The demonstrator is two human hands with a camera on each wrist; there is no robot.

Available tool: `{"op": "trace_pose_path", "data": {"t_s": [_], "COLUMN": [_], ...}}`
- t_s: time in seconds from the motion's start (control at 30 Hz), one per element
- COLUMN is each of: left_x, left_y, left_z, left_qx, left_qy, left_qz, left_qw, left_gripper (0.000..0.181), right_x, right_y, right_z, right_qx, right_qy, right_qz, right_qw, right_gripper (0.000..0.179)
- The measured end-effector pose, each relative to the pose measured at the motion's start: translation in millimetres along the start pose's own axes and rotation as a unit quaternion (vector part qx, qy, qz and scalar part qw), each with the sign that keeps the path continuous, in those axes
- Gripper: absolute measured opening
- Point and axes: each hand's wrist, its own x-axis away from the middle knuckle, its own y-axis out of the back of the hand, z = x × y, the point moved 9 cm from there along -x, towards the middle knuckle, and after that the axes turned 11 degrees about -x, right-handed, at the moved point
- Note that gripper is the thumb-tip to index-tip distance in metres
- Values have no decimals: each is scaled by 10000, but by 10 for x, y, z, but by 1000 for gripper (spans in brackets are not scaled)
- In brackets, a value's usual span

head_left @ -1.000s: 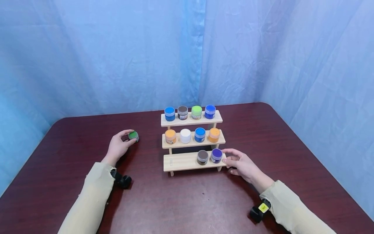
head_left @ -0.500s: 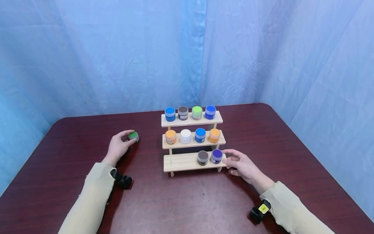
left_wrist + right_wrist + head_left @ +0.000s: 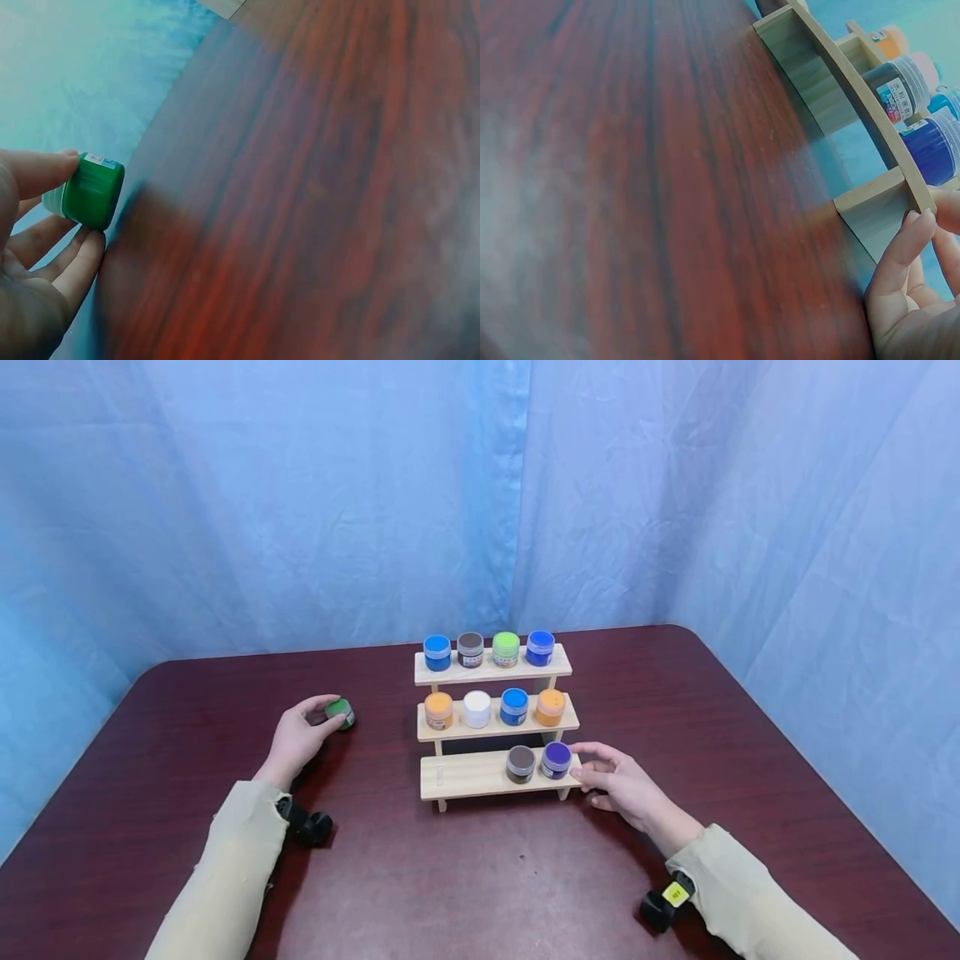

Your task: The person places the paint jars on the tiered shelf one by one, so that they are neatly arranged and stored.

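My left hand (image 3: 296, 737) pinches a small paint jar (image 3: 341, 713) with a green top, left of the wooden rack. In the left wrist view the green jar (image 3: 94, 193) sits tilted between thumb and fingers; whether it touches the table I cannot tell. At the right end of the lowest step of the three-step rack (image 3: 468, 777), my right hand (image 3: 622, 787) holds the board's end between thumb and forefinger. Beside those fingers stands a purple paint jar (image 3: 556, 761), with a dark brown jar (image 3: 521, 764) to its left.
The middle step carries an orange jar (image 3: 438, 711), a white jar (image 3: 476, 709), a blue jar (image 3: 513, 707) and another orange jar (image 3: 550, 707). Several jars line the top step, among them a light green jar (image 3: 506, 650). Blue curtains (image 3: 337, 510) surround the dark red table (image 3: 420, 877).
My left hand has shifted slightly left and toward me, and the green jar in it leans a little more. The right hand and the rack stay in place.
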Motion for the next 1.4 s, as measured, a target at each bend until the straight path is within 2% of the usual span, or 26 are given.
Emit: {"op": "trace_pose_path", "data": {"t_s": [0.17, 0.37, 0.77, 1.07, 1.4], "left_x": [26, 51, 97, 184, 276], "left_y": [34, 92, 188, 267, 316], "left_z": [10, 15, -104, -299, -483], "left_qx": [107, 307, 437, 625, 720], "left_qy": [32, 130, 36, -315, -476], "left_qz": [-63, -286, -750, -966, -1006], "left_qw": [9999, 9990, 9962, 9929, 9912], "left_gripper": [45, 45, 43, 43, 42], "right_x": [-8, -8, -10, -12, -23], "right_y": [12, 13, -2, 3, 10], "right_z": [-8, -16, -4, -14, -13], "right_qx": [-24, -54, 2, -6, 78], "right_qy": [9, -7, -42, -32, -80], "right_qz": [-5, 5, -14, -20, -86], "right_qw": [10000, 10000, 10000, 10000, 9999], "right_gripper": [35, 33, 41, 39, 43]}}
